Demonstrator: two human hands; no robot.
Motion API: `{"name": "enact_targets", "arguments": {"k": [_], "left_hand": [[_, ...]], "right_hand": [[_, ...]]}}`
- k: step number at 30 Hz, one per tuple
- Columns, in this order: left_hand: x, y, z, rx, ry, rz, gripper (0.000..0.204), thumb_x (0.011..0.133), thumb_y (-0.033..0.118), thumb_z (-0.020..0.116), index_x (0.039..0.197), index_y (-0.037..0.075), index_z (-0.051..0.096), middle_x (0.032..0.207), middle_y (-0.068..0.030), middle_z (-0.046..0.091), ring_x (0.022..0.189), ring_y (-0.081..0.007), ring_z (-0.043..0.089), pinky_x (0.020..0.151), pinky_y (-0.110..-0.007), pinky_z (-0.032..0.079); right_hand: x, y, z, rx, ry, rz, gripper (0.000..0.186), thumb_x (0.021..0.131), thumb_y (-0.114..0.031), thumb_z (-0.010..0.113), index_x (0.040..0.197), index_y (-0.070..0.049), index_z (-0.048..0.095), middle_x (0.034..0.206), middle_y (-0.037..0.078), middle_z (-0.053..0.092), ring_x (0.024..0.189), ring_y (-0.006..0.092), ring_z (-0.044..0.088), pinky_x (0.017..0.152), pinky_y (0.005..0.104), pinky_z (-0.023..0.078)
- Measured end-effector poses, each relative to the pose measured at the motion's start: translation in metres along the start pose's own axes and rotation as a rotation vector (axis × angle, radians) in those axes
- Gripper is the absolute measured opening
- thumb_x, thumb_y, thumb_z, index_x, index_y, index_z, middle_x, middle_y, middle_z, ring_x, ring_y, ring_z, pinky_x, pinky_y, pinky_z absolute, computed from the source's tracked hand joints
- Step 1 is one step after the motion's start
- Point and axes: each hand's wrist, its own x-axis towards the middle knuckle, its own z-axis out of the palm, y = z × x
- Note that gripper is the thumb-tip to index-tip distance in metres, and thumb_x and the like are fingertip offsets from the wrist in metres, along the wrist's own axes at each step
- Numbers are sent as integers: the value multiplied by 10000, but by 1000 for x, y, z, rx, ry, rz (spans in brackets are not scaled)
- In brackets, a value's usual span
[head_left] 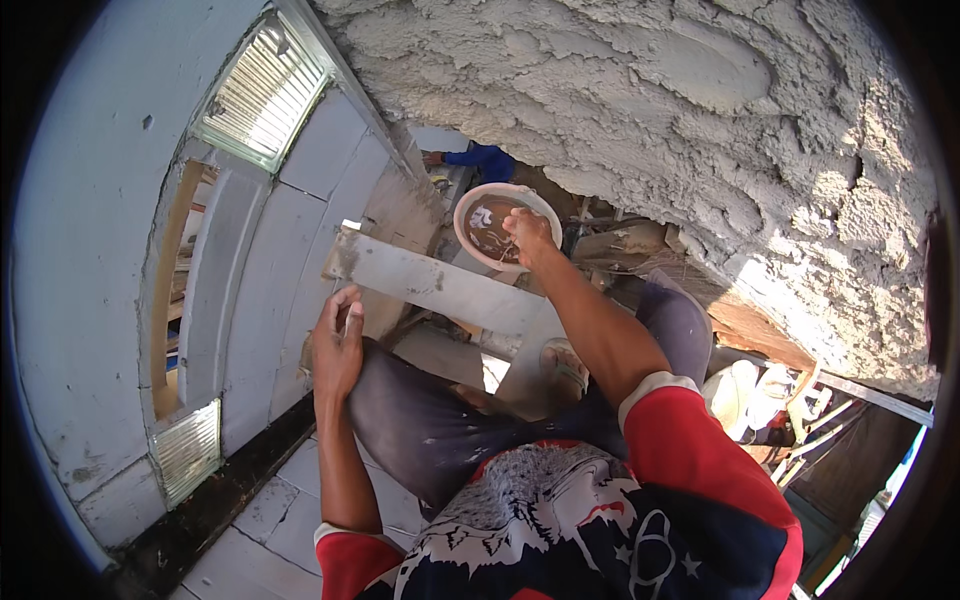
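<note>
My right hand (pixel 528 235) is over a round pale bucket (pixel 548 210) of brown liquid, its fingers curled together; what they hold is hidden. My left hand (pixel 340 335) has loosely bent fingers, slightly apart and empty, beside my left knee and just below the end of a pale grey board (pixel 435 278). The board runs crosswise beneath the bucket and my right forearm.
A pale block wall (pixel 80 260) with glass blocks (pixel 260 85) and a narrow opening is on the left. Rough plaster (pixel 720 150) covers the upper right. A person in blue sleeves (pixel 480 160) is beyond the bucket. Clutter (pixel 745 400) lies at right.
</note>
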Motion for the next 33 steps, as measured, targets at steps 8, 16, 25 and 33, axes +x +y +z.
{"name": "enact_targets", "arguments": {"k": [8,16,25,33], "left_hand": [[-37,-13,-2,-204,40,-125,381,1133,243,569,1422,-3,601,1308,-136,690,1233,-226,654,1100,-366,471],[-67,0,-1,-271,95,-200,434,1132,325,557,1454,34,581,1356,-146,670,1244,-255,665,1121,-418,506],[-76,7,3,-284,132,-230,454,1124,348,568,1439,22,583,1339,-146,680,1228,-260,679,1112,-419,515],[-82,8,4,-343,159,-252,394,1118,265,589,1421,13,592,1315,-130,689,1210,-242,670,1110,-406,499]], "right_hand": [[102,29,-12,-13,102,119,261,1062,-262,610,1238,-83,682,1091,93,770,1020,237,712,1045,460,470],[153,26,-42,-170,59,104,340,1056,-259,580,1327,-63,639,1156,90,761,1118,274,699,1074,514,421],[234,24,-99,-336,127,114,233,1053,-272,566,1177,-111,679,956,28,744,841,181,660,890,503,465],[244,4,-112,-385,101,35,289,1068,-214,543,1338,-110,553,989,95,670,802,189,642,647,389,493]]}}
